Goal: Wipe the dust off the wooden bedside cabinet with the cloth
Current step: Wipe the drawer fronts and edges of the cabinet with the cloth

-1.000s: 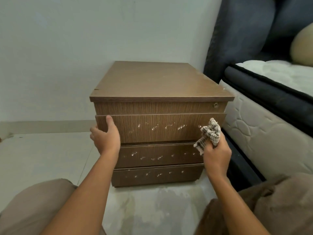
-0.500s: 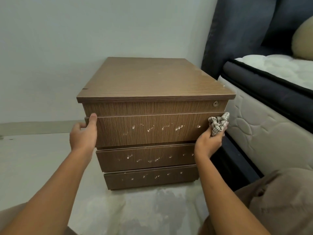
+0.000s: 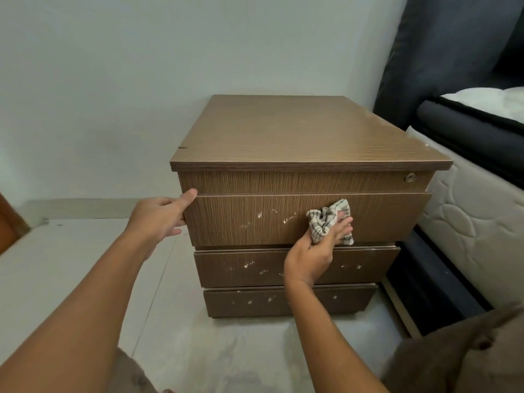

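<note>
The wooden bedside cabinet [image 3: 297, 134] stands on the floor against the wall, with a flat brown top and three drawer fronts flecked with white marks. My left hand [image 3: 158, 219] grips the left edge of the large upper drawer front, thumb on its top corner. My right hand [image 3: 317, 251] presses a crumpled checked cloth [image 3: 326, 219] against the middle-right of that same drawer front. A small round lock [image 3: 409, 177] sits at the top right of the cabinet front.
A bed with a quilted white mattress [image 3: 476, 231] and dark padded headboard [image 3: 442, 52] stands close on the cabinet's right. The pale wall [image 3: 141, 66] is behind. Tiled floor [image 3: 71, 265] lies to the left. My knees [image 3: 467, 358] frame the bottom corners.
My right hand has slid the cloth leftward from the drawer's right edge to its middle-right. My left hand keeps hold of the drawer's left edge. The view has shifted so the cabinet sits further right.
</note>
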`<state>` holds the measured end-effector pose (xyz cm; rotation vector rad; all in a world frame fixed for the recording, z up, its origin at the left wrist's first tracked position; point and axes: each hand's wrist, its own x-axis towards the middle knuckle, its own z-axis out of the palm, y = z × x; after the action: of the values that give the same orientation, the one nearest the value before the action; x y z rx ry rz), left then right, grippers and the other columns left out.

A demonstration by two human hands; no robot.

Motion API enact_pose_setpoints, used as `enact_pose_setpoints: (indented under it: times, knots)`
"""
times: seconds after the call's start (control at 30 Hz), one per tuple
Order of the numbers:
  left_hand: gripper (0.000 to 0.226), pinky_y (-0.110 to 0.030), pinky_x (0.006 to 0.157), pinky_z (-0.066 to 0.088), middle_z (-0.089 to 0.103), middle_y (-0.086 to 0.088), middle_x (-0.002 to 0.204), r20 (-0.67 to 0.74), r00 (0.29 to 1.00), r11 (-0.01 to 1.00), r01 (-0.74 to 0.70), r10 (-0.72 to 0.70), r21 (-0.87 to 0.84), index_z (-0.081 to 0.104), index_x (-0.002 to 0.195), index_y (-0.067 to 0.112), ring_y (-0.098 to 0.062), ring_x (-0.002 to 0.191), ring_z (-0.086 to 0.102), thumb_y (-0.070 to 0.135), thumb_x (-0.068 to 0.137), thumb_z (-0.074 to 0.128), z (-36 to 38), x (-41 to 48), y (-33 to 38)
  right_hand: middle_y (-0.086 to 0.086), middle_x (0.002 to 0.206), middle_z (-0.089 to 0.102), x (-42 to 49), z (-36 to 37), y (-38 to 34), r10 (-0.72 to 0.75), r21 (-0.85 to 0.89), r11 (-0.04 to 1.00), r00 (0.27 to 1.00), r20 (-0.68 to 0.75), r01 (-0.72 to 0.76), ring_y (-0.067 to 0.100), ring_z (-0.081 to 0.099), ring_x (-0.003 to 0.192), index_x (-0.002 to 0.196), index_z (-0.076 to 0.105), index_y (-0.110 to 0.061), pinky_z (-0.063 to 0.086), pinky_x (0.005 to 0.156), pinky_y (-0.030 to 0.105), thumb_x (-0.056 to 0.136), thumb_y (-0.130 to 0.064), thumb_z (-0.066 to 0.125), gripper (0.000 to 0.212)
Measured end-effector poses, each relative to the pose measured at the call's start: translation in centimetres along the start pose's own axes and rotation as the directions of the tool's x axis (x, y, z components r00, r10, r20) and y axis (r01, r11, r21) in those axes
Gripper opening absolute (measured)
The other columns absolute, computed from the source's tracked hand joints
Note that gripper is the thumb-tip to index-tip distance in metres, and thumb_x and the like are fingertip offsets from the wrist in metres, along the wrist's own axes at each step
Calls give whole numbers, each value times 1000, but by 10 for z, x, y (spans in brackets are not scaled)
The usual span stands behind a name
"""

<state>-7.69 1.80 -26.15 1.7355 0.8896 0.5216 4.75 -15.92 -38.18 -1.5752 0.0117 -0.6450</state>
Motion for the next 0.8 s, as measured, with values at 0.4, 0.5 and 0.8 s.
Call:
enact_pose_setpoints:
  times: [0.4, 0.5, 0.8]
  knots:
    - [48, -30, 75, 58, 71, -10, 98, 48, 997, 998, -60, 59, 24, 64, 117, 1, -16, 85, 71, 40, 91, 63, -15, 14, -5, -1, 159, -4, -98, 66, -39, -84, 38, 996, 976, 199, 78, 6, -18, 146, 149, 8, -22, -9, 120, 29, 85, 9, 44, 80]
    - [34, -32, 76, 59, 74, -12, 96, 87, 995, 998, -60, 57, 29, 69, 101, 3, -17, 84, 72, 35, 94, 61, -18, 19, -4, 4, 157, -3, -123, 84, -48, -138, 33, 990, 954, 265, 135, 7, -23, 145, 151, 7, -17, -10, 119, 36, 79, 3, 42, 83]
    - [22, -17, 74, 52, 76, -1, 84, 104, 992, 993, -81, 72, 86, 75, 84, 11, -9, 81, 70, 27, 92, 61, -35, 20, 4, -6, 159, 11, -180, 85, -52, -227, 97, 969, 676, 701, 225, 6, -4, 148, 148, 36, -22, 12, 121, 30, 81, 16, 43, 77]
